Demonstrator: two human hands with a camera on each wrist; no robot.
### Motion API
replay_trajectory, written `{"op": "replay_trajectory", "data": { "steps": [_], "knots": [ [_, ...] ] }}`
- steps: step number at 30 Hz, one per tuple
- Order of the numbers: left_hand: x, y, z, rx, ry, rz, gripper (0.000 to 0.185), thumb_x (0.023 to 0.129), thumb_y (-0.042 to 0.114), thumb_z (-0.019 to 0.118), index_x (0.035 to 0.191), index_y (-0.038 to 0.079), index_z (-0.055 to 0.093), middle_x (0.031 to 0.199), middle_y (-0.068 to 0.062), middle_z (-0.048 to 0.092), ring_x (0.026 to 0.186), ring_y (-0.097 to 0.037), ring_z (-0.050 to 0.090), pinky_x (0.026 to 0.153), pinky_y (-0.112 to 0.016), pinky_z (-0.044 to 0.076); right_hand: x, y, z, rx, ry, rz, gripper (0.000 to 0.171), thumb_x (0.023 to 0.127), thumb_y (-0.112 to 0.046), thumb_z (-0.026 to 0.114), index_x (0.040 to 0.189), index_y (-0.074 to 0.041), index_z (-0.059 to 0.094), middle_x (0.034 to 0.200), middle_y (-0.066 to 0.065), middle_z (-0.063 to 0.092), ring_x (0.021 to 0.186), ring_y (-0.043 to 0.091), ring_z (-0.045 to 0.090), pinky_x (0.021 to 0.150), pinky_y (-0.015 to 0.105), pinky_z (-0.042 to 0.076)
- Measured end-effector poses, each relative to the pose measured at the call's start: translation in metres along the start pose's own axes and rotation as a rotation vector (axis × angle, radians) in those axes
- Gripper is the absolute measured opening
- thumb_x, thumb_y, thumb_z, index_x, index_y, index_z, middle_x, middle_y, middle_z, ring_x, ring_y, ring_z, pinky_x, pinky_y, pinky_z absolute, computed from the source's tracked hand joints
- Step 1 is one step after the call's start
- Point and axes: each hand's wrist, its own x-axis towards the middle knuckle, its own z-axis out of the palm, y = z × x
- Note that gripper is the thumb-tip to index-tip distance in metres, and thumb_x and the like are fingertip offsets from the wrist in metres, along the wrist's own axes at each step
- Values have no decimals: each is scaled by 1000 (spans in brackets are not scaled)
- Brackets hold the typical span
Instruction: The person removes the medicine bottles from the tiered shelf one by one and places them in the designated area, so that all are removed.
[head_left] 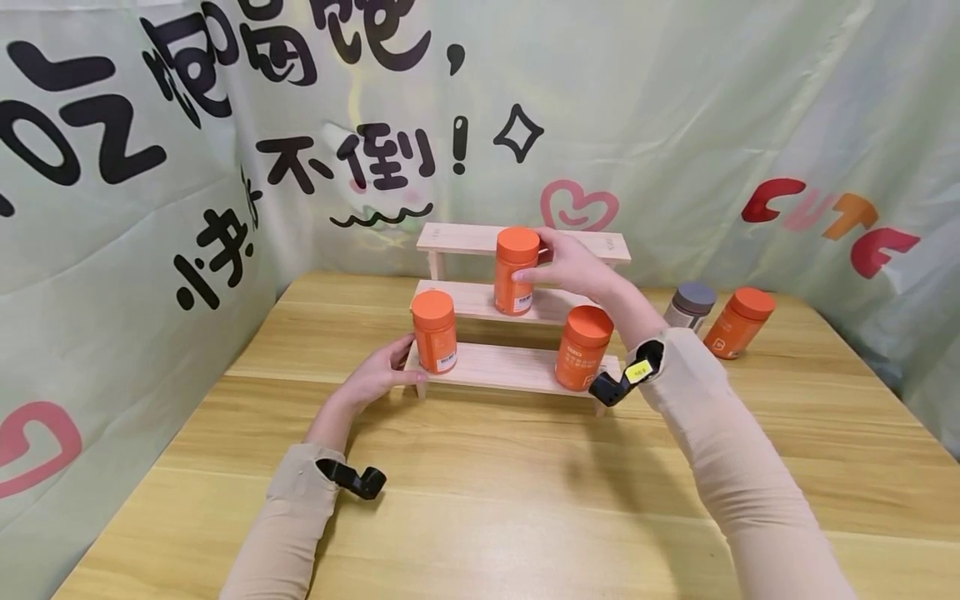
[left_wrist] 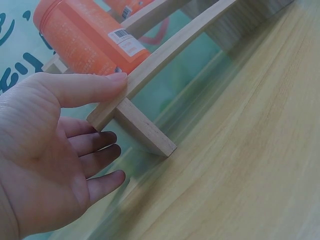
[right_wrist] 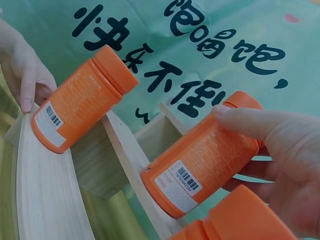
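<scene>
A three-step wooden rack (head_left: 510, 367) stands on the table. My right hand (head_left: 567, 265) grips an orange bottle (head_left: 514, 271) standing on the middle step; in the right wrist view my fingers (right_wrist: 260, 125) curl round that bottle (right_wrist: 200, 160). Two more orange bottles stand on the lowest step, one at the left (head_left: 434, 331) and one at the right (head_left: 582, 347). My left hand (head_left: 378, 375) is open, its thumb (left_wrist: 95, 85) pressing the left end of the lowest step (left_wrist: 150, 70) beside the left bottle (left_wrist: 85, 40).
A grey-capped bottle (head_left: 689, 307) and another orange bottle (head_left: 738, 322) stand on the wooden table (head_left: 480, 500) right of the rack. A printed cloth backdrop (head_left: 150, 167) closes in the back and both sides.
</scene>
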Motion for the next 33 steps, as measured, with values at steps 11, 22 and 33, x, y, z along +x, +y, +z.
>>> {"op": "replay_trajectory", "data": {
  "steps": [11,22,33],
  "knots": [
    [-2,3,2,4,6,-21,82,83,8,66,146,-3,16,149,-22,23,136,-34,22,110,-47,18,0,-1,4,16,15,6,59,78,-18,75,127,-5,45,115,9,56,102,25,51,91,39,43],
    [-1,3,2,18,6,-13,82,83,9,66,146,-3,16,149,-22,21,136,-34,20,110,-47,17,-4,-3,-8,-4,69,6,60,78,-22,75,128,-7,46,116,7,57,105,24,51,91,39,42],
    [-2,1,1,20,3,-3,81,83,10,66,146,-3,16,149,-22,21,136,-34,20,110,-47,17,-15,-2,-30,22,145,-17,57,80,-18,73,127,-3,45,115,12,55,102,25,51,88,40,43]
  ]
}}
